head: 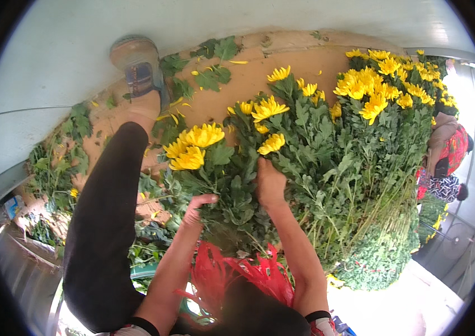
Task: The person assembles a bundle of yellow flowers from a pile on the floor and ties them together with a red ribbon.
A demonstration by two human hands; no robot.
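My left hand is wrapped around the leafy stems of a small bunch of yellow chrysanthemums; its fingers are partly hidden under the leaves. Three yellow blooms top this bunch on its left. My right hand reaches in at the bunch's right side, just below a single yellow bloom. Its fingers curl away from view, so what they grip does not show. Red plastic strips hang between my forearms, close to my lap.
Piled chrysanthemums lie along the right. My outstretched leg and sandalled foot border the left. Fallen leaves and petals litter the brown floor. A person in red patterned clothing is at the far right.
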